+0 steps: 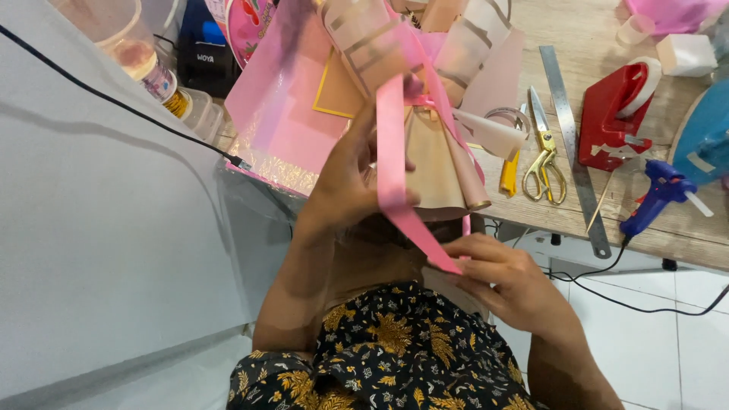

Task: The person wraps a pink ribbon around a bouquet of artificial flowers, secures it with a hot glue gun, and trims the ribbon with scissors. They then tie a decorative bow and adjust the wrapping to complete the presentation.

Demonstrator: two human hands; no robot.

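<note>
A paper-wrapped bouquet (444, 163) in beige, tan and pink sheets points its narrow stem end toward me. My left hand (345, 186) grips that stem from the left. A wide pink ribbon (392, 163) is tied around the stem and hangs down over my left fingers. My right hand (505, 281) pinches the ribbon's loose lower end just below the bouquet. Both hands hover above my lap, over a dark floral garment (387, 357).
A wooden table (683, 228) on the right holds gold scissors (544, 163), a steel ruler (575, 144), a red tape dispenser (611, 114), a blue glue gun (657, 197) with its cord, and a yellow cutter (509, 175). A white board (99, 228) and plastic jars (144, 61) sit at left.
</note>
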